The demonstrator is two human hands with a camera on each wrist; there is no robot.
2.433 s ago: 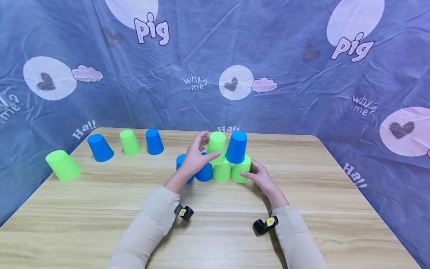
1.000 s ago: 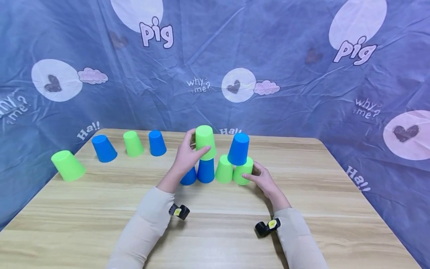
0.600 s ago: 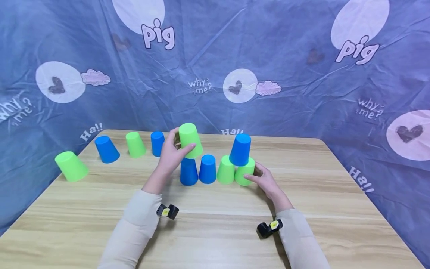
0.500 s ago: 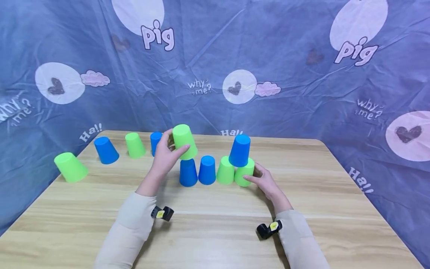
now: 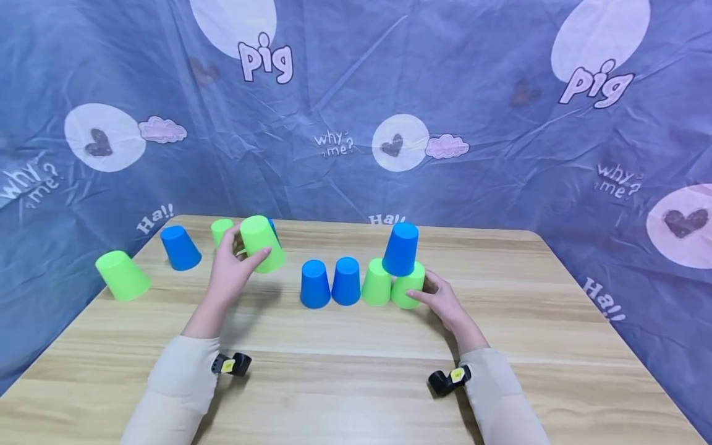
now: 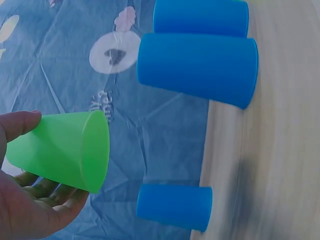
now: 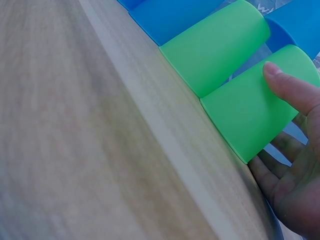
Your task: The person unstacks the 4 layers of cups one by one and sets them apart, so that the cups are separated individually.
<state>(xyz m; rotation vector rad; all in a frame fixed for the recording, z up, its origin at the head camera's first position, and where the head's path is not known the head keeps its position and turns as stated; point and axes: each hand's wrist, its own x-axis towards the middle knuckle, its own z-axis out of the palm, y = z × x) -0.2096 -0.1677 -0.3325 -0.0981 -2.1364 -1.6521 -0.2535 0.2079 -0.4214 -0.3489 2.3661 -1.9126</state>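
Observation:
My left hand [image 5: 229, 272] holds an upside-down green cup [image 5: 258, 242] above the table, thumb in front and fingers behind; its open rim faces right in the left wrist view, where the same green cup [image 6: 52, 145] shows. Two blue cups [image 5: 315, 285] and two green cups [image 5: 376, 283] stand mouth-down in a row. Around the rightmost green cup [image 7: 252, 107], the thumb and fingers of my right hand [image 5: 445, 303] curve, thumb on its near side. A blue cup [image 5: 402, 249] sits across the tops of the two green ones.
Farther left on the wooden table [image 5: 334, 383] stand a green cup [image 5: 122, 277], a blue cup [image 5: 180, 248] and another green cup [image 5: 220, 230]. Another blue cup [image 5: 274, 227] is mostly hidden behind the held cup. A printed blue cloth [image 5: 322, 80] hangs around the table.
My left hand has lifted the green cup off the row, beside the upper blue cup, and carried it left, then lower. My right hand has stayed at the rightmost green cup.

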